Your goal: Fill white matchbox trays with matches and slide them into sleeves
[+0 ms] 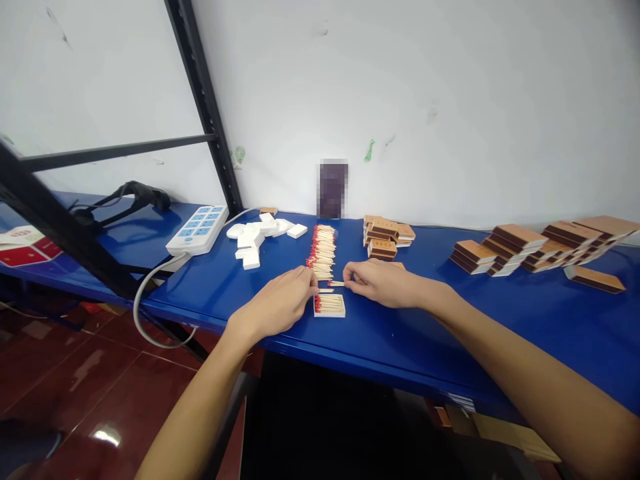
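A white matchbox tray (329, 306) filled with red-tipped matches lies on the blue table (500, 313). Behind it runs a long pile of loose matches (323, 253). My left hand (280, 303) rests palm down beside the tray's left edge, its fingertips pinched together at the near end of the pile. My right hand (383, 281) is just right of the pile, fingers curled and pinching a few matches (336, 284) that point toward the left hand.
Empty white trays (260, 237) and a white power strip (197, 229) with its cable lie at the left. Brown matchbox sleeves are stacked behind (385, 239) and at the right (530, 248). A black shelf post (205, 100) stands at the left.
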Demonstrator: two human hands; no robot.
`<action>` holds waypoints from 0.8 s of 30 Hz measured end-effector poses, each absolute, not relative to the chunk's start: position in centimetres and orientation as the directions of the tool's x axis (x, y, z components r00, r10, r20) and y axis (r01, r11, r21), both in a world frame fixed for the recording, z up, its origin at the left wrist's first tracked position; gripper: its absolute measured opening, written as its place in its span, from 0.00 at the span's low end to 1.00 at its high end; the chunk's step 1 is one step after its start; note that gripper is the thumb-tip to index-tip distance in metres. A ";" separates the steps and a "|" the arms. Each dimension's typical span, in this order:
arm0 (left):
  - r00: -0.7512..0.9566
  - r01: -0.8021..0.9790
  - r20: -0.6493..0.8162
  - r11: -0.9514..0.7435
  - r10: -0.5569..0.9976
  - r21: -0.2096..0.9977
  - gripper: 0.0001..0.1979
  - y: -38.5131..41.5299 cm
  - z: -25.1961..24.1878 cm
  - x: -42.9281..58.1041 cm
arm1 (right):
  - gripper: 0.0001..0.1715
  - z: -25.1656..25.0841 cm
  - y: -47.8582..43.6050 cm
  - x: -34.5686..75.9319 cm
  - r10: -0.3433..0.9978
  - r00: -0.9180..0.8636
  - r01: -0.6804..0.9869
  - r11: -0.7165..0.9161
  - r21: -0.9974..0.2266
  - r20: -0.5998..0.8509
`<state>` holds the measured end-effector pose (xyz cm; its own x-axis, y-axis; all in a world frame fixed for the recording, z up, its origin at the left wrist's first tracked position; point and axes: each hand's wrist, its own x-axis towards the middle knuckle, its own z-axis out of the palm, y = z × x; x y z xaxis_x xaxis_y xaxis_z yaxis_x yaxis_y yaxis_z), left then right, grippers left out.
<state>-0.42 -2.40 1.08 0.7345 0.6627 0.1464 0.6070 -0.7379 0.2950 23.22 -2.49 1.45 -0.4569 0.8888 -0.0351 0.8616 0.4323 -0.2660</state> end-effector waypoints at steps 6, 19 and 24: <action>0.758 0.602 0.088 -0.746 0.646 0.286 0.09 -3.7 1.3 0.5 | 0.09 1.9 -2.7 23.4 0.893 -0.451 0.851 0.428 -0.303 -0.005; 0.691 0.648 0.132 -0.690 0.711 0.323 0.16 -3.3 2.9 -1.8 | 0.12 2.5 -3.8 22.1 0.818 -0.574 0.699 0.461 -0.547 -0.044; 0.769 0.573 0.101 -0.751 0.631 0.328 0.21 -3.1 2.5 -1.5 | 0.07 1.9 -4.2 21.5 0.778 -0.621 0.658 0.448 -0.606 -0.099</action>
<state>-1.45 -3.10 2.53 0.7693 0.6309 0.1008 0.5731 -0.7511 0.3278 21.49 -4.15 1.94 -0.6207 0.7778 -0.0988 0.6577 0.4480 -0.6056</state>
